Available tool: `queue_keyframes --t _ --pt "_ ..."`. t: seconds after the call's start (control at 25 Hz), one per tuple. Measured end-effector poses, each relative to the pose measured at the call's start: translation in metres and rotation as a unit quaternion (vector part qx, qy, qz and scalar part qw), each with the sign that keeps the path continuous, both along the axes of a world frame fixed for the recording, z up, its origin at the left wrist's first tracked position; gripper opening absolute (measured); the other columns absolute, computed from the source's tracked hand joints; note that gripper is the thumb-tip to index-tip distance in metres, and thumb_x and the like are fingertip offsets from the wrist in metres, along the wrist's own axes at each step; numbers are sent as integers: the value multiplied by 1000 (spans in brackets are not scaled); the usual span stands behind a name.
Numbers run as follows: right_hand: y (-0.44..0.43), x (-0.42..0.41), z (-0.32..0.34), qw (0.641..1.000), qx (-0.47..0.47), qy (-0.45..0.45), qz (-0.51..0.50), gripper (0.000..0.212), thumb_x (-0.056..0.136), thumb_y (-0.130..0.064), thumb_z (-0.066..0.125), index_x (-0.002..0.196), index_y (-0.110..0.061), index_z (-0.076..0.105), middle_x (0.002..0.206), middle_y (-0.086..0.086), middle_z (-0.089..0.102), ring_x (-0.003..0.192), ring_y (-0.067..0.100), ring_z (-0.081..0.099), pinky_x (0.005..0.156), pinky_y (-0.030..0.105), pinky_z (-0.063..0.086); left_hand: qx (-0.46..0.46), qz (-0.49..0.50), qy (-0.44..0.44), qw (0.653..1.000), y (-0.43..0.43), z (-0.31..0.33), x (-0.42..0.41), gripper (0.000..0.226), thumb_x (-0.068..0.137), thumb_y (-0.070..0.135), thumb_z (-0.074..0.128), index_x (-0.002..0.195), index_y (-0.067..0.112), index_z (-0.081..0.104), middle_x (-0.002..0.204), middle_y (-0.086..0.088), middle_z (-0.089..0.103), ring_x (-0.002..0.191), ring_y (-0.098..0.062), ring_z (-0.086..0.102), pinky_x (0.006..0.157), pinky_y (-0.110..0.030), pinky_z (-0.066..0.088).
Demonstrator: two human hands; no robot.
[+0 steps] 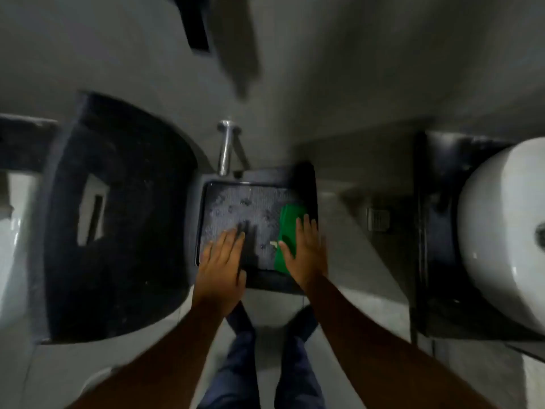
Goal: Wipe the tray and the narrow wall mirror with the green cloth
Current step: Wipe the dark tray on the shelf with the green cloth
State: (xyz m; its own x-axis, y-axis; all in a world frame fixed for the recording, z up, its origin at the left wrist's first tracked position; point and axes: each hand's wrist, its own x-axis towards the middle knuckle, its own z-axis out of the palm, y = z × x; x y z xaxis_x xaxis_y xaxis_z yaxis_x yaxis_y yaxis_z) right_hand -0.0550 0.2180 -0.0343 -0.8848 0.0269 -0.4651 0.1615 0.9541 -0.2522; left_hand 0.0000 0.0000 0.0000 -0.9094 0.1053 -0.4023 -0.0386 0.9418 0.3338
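A dark square tray (224, 196) with a speckled grey mat inside lies on a small black stand in the middle of the head view. The green cloth (287, 219) lies along the tray's right side. My right hand (303, 249) presses flat on the cloth, fingers spread and pointing away from me. My left hand (221, 261) rests flat on the tray's near left corner, fingers together, holding nothing. A small pale scrap (273, 245) lies on the mat between my hands. A dark narrow panel (194, 25) on the wall above may be the mirror; it is blurred.
A chrome tap (224, 149) sticks out of the grey wall just behind the tray. A black-topped toilet (118, 219) stands at the left, a white basin (507, 231) on a black counter at the right. My legs stand on the grey floor below.
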Motion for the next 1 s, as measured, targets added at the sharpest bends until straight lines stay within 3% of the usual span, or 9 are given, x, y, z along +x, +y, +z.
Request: queue_keyframes --t 0.12,0.24,0.32,0.44,0.56,0.68,0.8,0.88,1.0 --pt "-11 -8 -63 999 38 12 -22 97 102 -68 47 171 -12 8 181 10 6 169 28 7 137 49 13 11 35 22 999 8 -48 0 88 94 13 68 176 10 38 184 -15 35 172 -36 29 139 -55 16" --pt "-14 -8 -92 999 34 4 -21 98 103 -67 47 170 -11 5 181 12 4 169 28 8 138 48 12 23 43 8 999 24 -67 7 86 92 9 65 175 9 40 183 -15 37 172 -35 30 141 -54 18" --pt "-7 -3 -91 999 40 17 -17 84 109 -54 43 170 -11 5 181 13 4 169 29 7 138 49 13 29 27 29 999 32 -63 12 85 94 10 64 175 11 40 183 -13 37 172 -33 30 141 -53 18" --pt "-6 -28 -93 997 -10 47 -67 74 106 -13 47 170 -12 10 181 11 5 169 29 6 138 48 12 29 35 31 998 33 -66 -2 84 94 11 64 175 10 41 183 -12 39 172 -33 31 141 -53 20" --pt "-14 -42 -47 986 -124 64 -90 85 93 13 47 169 -13 21 179 13 13 168 30 12 139 46 14 -18 55 45 997 25 -26 -8 86 99 17 60 179 12 30 187 -10 28 175 -31 21 142 -51 12" --pt "-5 -15 -45 979 -152 52 -127 77 95 15 46 166 -10 30 176 13 26 165 30 24 138 42 20 -64 14 -5 998 20 -31 -4 92 107 32 54 183 17 4 192 -6 0 178 -29 -3 143 -48 -3" --pt "6 -19 1 975 -177 41 -124 72 97 12 48 164 -9 34 174 13 32 162 30 32 137 41 23 -88 9 -51 995 29 9 -20 96 111 37 52 182 19 -10 190 -7 -16 176 -28 -16 141 -47 -11" --pt "16 -41 59 980 -166 59 -92 73 99 9 51 166 -12 30 176 9 28 163 27 29 138 38 19 -89 16 -15 996 38 64 -45 97 110 36 52 182 19 -10 190 -7 -17 176 -27 -17 140 -46 -12" --pt "27 -69 155 964 -186 167 -85 71 94 18 47 162 -2 36 172 16 33 162 32 31 137 37 19 -88 -18 80 993 52 154 -88 98 106 33 53 183 18 -5 191 -5 -15 177 -23 -15 141 -44 -10"
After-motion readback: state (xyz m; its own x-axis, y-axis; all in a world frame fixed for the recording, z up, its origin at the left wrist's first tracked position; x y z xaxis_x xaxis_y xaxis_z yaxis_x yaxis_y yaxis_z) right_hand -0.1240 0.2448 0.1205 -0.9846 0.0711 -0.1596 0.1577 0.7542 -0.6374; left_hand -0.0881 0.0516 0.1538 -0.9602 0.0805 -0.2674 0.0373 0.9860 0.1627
